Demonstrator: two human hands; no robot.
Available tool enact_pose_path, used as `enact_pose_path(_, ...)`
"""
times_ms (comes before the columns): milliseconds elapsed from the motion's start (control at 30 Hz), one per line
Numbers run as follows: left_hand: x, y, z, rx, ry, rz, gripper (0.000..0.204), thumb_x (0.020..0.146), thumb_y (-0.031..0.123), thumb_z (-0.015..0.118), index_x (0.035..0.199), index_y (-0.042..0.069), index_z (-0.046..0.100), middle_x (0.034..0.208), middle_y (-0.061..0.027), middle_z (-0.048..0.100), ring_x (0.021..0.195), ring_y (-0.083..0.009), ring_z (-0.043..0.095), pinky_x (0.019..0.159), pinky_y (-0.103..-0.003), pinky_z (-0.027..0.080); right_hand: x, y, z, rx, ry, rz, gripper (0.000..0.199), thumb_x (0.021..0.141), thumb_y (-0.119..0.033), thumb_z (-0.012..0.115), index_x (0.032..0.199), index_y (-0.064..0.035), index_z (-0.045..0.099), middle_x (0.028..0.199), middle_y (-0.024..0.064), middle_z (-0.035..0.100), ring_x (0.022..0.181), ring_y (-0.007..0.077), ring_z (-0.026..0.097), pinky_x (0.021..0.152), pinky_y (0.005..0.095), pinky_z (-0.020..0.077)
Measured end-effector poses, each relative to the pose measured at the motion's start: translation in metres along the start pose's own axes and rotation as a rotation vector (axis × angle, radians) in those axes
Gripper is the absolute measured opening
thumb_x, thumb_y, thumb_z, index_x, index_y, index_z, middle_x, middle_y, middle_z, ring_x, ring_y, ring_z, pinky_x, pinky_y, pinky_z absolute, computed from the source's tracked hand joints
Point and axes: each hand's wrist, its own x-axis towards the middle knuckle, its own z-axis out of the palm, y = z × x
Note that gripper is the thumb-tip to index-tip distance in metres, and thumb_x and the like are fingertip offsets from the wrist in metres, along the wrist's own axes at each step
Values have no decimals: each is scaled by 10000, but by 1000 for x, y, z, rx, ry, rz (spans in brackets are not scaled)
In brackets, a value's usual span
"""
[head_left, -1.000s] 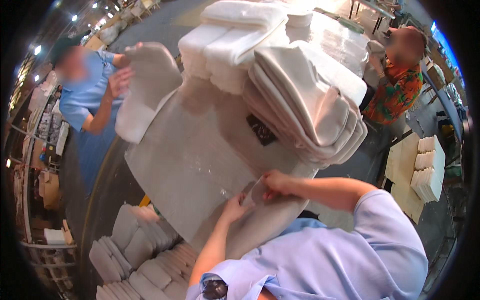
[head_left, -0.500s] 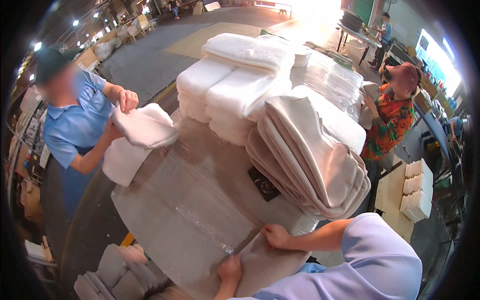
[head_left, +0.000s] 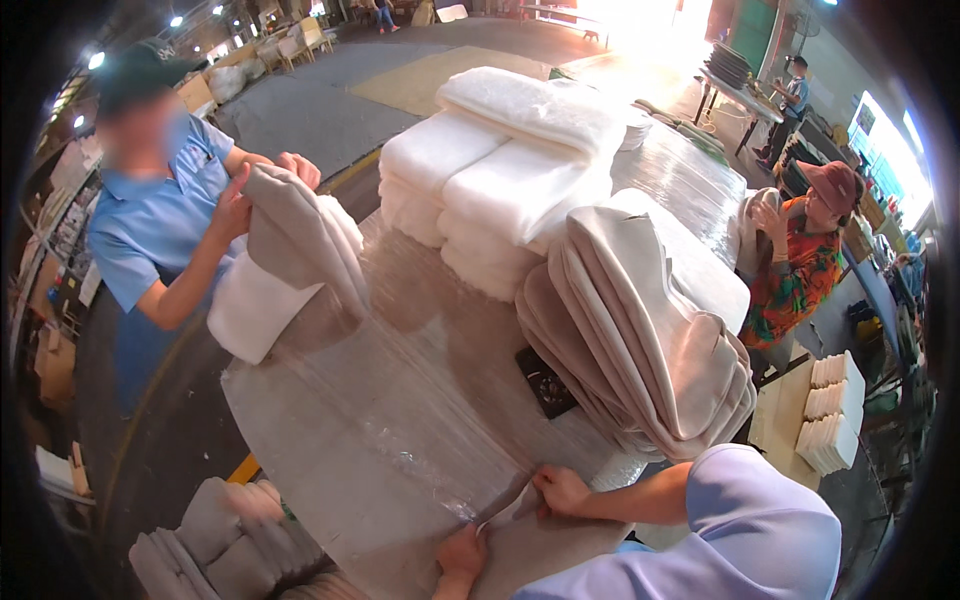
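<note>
Fingers [head_left: 547, 480] on grey fabric [head_left: 558, 544]

Lower edge crops held grey cover [head_left: 550, 550]

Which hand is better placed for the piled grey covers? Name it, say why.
Right, probably: the right hand is nearer the piled grey covers, its forearm just below them in view. The left hand is farther off. Both hold one grey cover.

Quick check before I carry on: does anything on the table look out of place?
No spill shows. One odd thing: a black patterned item lies beside the uneven pile of grey covers, dark against the pale table. I can't tell what it is.
</note>
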Motion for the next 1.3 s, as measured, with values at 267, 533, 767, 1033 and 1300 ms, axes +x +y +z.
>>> enact_pose_path(267, -54, -44, -41, -16, -105, -6, 351, 994, 386, 618, 949, 56, 725, 882, -216, 729, 868, -453, 694, 778, -550, 540, -15, -10, -3, 89, 15, -43, 265, 1066, -219, 507, 1062, -6, 665, 831, 149, 732, 620, 255, 744, 569, 418, 574)
enact_pose_path(533, -70, -54, -9, 61, 122, -227, 297, 1015, 339, 608, 872, 91, 689, 827, -195, 715, 779, -444, 687, 675, -563, 517, -7, 17, 2, -87, 24, -43, 280, 1077, -264, 534, 1055, -17, 664, 781, 126, 696, 601, 230, 747, 486, 366, 536)
enact_pose_path(767, -82, -58, -43, -213, 234, -97, 248, 996, 303, 656, 1060, 71, 712, 941, -159, 724, 883, -365, 698, 792, -475, 536, 3, 1, -10, 18, -111, -7, 260, 1055, -239, 560, 1132, -11, 659, 914, 110, 699, 650, 217, 736, 492, 370, 543)
enact_pose_path(1033, -198, -67, -72, -729, -39, -520, 511, 1033, 415, 633, 1363, 26, 645, 1326, -148, 678, 1186, -229, 645, 990, -386, 516, -91, 49, -105, 200, 33, -258, 393, 1100, -376, 523, 1198, -42, 706, 1146, 85, 715, 1131, 210, 628, 1034, 348, 458)
enact_pose_path(1300, -225, -51, -69, -1600, -223, -843, 630, 1024, 507, 641, 1483, 89, 537, 1361, -146, 659, 1119, -278, 685, 993, -377, 535, -92, 64, -54, 650, 138, -99, 703, 1103, -607, 377, 1178, -3, 730, 1198, 116, 693, 1132, 229, 597, 1086, 365, 407)
